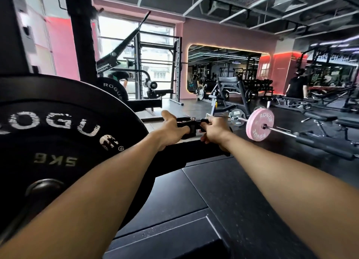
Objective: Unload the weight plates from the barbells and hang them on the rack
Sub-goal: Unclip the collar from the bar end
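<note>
Head view: both hands, left (173,128) and right (214,130), clamp the collar (188,125), black plate (58,134) still loaded, unloading barely begun.

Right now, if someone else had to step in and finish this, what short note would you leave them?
Left hand and right hand both grip the black collar clamp at the bar's end.
The big black plate sits close on the left, apparently still loaded.
A pink plate remains on another barbell on the floor.
Done: nothing visibly hung yet.
Left: free the clamp, slide off the plates, hang them on the rack.
</note>
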The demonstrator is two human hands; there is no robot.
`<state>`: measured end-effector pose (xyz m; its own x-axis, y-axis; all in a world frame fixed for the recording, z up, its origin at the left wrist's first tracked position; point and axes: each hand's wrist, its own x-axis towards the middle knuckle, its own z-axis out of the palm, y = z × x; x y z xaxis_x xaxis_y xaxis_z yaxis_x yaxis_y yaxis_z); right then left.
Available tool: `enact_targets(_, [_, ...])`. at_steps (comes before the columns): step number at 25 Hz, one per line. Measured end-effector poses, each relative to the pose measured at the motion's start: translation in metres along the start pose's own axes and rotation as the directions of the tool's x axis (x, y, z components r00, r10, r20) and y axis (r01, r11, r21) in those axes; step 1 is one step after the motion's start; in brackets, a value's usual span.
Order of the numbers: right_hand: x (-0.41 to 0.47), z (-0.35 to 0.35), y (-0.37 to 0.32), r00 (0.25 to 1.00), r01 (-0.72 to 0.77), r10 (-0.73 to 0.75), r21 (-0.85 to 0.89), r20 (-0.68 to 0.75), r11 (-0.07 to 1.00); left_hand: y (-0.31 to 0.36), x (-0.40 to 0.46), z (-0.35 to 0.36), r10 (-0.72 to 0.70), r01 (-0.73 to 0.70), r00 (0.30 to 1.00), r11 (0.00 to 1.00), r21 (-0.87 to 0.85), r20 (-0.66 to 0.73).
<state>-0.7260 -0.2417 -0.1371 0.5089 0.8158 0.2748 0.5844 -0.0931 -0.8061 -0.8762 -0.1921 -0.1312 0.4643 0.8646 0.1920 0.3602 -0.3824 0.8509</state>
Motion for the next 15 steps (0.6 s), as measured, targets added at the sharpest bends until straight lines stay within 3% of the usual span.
enact_targets(4, [0.018, 0.015, 0.028, 1.0, -0.007, 0.004, -0.15, -0.02, 0.989, -0.027, 0.028, 0.018, -0.068, 0.066, 0.996, 0.997, 0.04, 0.052])
enact_targets(7, [0.025, 0.023, 0.042, 1.0, 0.003, 0.001, -0.241, 0.017, 0.97, -0.044, 0.039, 0.029, -0.049, 0.041, 0.998, 0.986, 0.16, 0.048])
enact_targets(15, [0.037, 0.033, 0.051, 1.0, -0.024, 0.025, -0.313, 0.001, 0.949, -0.053, 0.057, 0.035, -0.119, 0.1, 0.992, 0.949, 0.297, 0.045])
